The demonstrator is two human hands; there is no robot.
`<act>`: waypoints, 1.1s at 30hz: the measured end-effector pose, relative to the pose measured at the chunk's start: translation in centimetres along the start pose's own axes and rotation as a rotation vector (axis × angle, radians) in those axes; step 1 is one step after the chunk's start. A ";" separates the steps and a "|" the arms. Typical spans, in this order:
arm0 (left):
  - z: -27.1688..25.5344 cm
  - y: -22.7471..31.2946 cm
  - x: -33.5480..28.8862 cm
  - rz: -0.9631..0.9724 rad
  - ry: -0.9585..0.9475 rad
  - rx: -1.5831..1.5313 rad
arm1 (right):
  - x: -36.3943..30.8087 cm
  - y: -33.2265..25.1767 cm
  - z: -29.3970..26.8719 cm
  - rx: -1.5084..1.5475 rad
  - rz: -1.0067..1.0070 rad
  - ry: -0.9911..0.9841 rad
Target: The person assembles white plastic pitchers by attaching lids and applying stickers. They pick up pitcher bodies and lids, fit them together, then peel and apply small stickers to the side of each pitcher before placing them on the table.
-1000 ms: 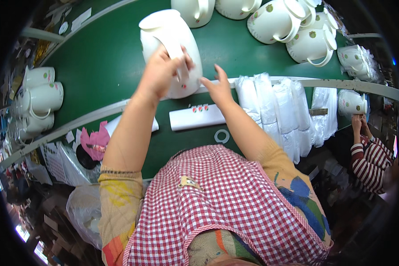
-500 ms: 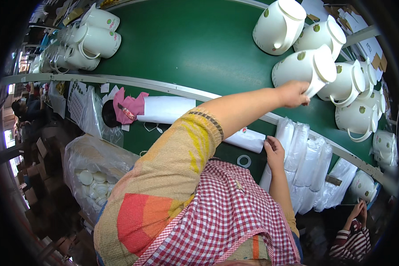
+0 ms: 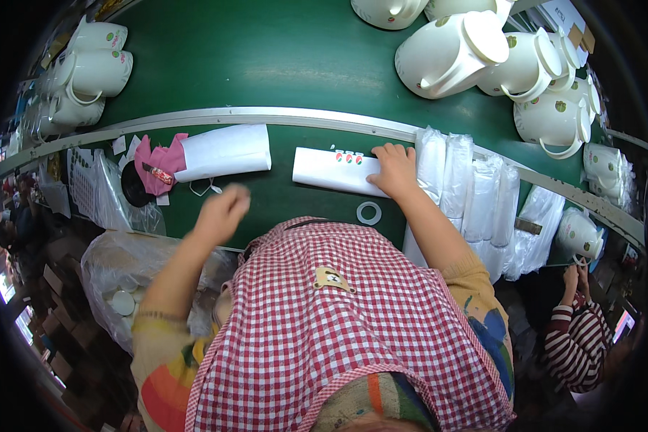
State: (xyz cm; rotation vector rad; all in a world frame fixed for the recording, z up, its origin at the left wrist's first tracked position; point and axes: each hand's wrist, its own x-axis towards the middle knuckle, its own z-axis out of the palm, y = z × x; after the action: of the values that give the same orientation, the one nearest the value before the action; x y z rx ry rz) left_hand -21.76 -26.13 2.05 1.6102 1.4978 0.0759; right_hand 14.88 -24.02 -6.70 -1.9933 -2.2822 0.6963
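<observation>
My right hand (image 3: pixel 394 171) lies over the right end of a white paper sheet (image 3: pixel 331 169), fingers spread. Small red and green round stickers (image 3: pixel 349 158) show on that sheet. My left hand (image 3: pixel 223 214) is blurred by motion, its fingers curled, in front of another white paper sheet (image 3: pixel 227 151); whether it holds anything cannot be made out. A roll of tape (image 3: pixel 369 213) lies flat on the green surface close to my apron. The large white jug (image 3: pixel 439 61) with a handle stands beyond the metal rail, apart from both hands.
More white jugs (image 3: pixel 554 119) are grouped at right and others (image 3: pixel 97 72) at far left. Clear plastic bags (image 3: pixel 457 173) lie right of my right hand. A pink cloth (image 3: pixel 162 162) is at left; a bag of white lids (image 3: pixel 126 299) sits below it. Another person (image 3: pixel 572 324) works at lower right.
My left hand has left the jug at right and swung back across to the left. My right hand now lies spread on the stickered sheet. The view has shifted.
</observation>
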 end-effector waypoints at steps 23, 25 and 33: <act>12.8 -10.0 -26.5 -0.165 0.515 0.607 | -0.7 -1.0 -3.3 0.797 -0.169 -0.155; 13.2 -10.4 -26.8 -0.148 0.534 0.596 | -2.7 -2.6 -2.9 0.773 -0.198 -0.195; 13.3 -11.9 -27.3 -0.139 0.454 0.541 | -11.9 -7.2 -0.4 0.836 -0.214 -0.143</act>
State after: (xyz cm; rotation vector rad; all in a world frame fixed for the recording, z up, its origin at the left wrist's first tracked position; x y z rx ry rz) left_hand -30.12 -57.65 0.74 1.9953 2.1076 -0.0519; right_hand 10.39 -35.79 -0.65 -1.3154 -1.7502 1.4802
